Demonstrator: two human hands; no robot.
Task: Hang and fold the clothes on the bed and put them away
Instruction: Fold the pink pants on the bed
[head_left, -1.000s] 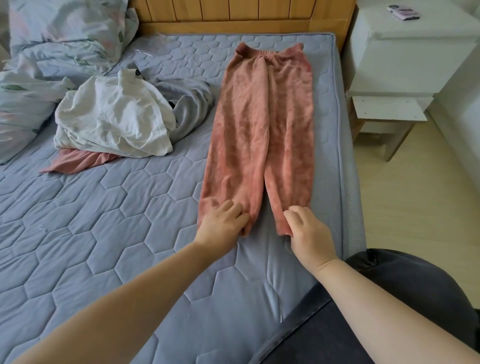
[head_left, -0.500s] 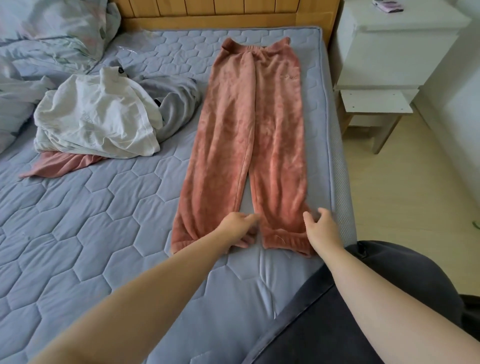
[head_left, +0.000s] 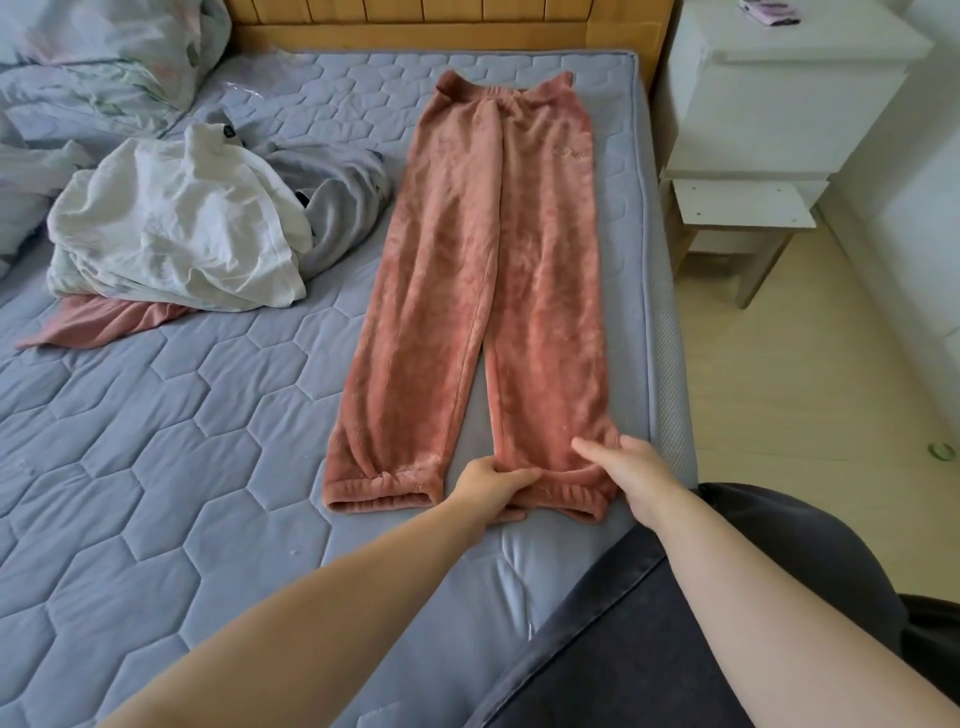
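Pink fleece trousers (head_left: 483, 270) lie flat and lengthwise on the grey quilted mattress (head_left: 156, 467), waistband toward the headboard, cuffs toward me. My left hand (head_left: 488, 486) pinches the inner edge of the right leg's cuff, thumb on top. My right hand (head_left: 631, 475) holds the same cuff at its outer side, thumb pointing across the fabric. To the left sits a heap of clothes: a white garment (head_left: 171, 228) on top of a grey one (head_left: 343, 202) and a pink one (head_left: 104, 325).
A crumpled floral duvet (head_left: 93, 57) fills the far left corner. The wooden headboard (head_left: 441, 21) runs along the back. A white bedside cabinet (head_left: 779, 104) stands right of the bed on pale wood flooring (head_left: 805, 415). My dark-trousered knee (head_left: 727, 597) rests against the mattress edge.
The trouser legs have been pulled toward me and spread out flat. My left hand shifted from the left leg to the right leg's cuff; my right hand moved to that cuff's outer side.
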